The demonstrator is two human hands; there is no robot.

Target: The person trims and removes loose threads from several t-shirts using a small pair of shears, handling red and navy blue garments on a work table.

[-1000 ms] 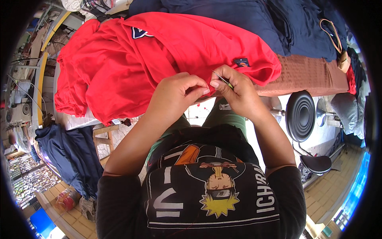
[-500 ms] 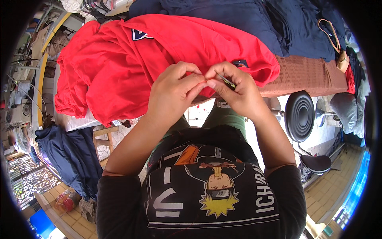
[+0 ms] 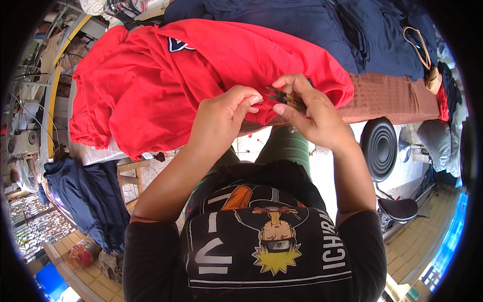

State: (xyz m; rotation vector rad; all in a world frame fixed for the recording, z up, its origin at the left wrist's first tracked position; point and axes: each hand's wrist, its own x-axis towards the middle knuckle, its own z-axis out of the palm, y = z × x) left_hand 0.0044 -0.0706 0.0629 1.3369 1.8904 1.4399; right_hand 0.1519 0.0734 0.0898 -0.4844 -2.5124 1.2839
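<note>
A large red garment with a dark and white patch lies spread over the table in front of me. At its near edge my left hand is closed in a pinch, thumb against forefinger. What sits between those fingertips is too small to make out. My right hand holds a pair of thread snips with dark blades and a yellowish body. The blades stand apart, pointing left toward the pinching fingers, a short gap away. Both hands hover over the garment's near edge, above my lap.
Dark navy garments are piled on the far side of the brown-covered table. A round black stool stands at right, near a black seat. More navy cloth hangs at left beside a wooden stool.
My hands have drawn apart from touching fingertips. The snips have swung out of my right palm, blades now toward the left hand, which has stayed nearly in place with its pinch.
</note>
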